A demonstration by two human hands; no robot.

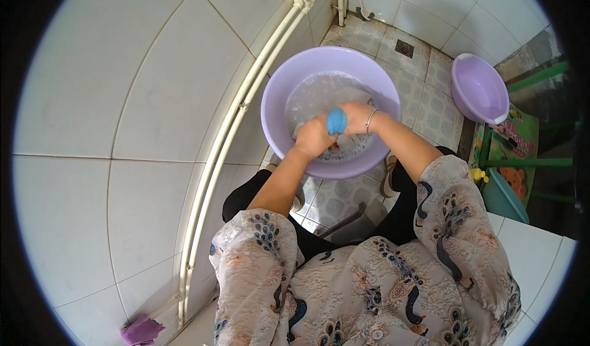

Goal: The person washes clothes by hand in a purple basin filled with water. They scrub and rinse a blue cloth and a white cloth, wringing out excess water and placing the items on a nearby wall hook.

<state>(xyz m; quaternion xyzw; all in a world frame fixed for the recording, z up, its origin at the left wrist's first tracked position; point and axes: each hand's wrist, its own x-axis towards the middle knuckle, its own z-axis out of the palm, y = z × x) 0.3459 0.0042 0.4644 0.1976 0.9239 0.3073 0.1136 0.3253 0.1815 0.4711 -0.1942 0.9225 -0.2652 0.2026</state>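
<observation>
Cloth (336, 122), bright blue and bunched, is gripped by left hand (314, 137) and right hand (357, 118) together.

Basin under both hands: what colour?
The round basin is pale purple, best seen in the head view.

No words can be read: the green package (527, 125) near the left edge of the rack (534, 162) bears pink-and-white lettering (520, 142), seemingly too blurred.

Two hands (313, 138) (357, 118) have one blue cloth (337, 121) between them, two purple basins (275, 100) (474, 85), beneath and rightward, and two pipes (236, 94) leftward.
</observation>
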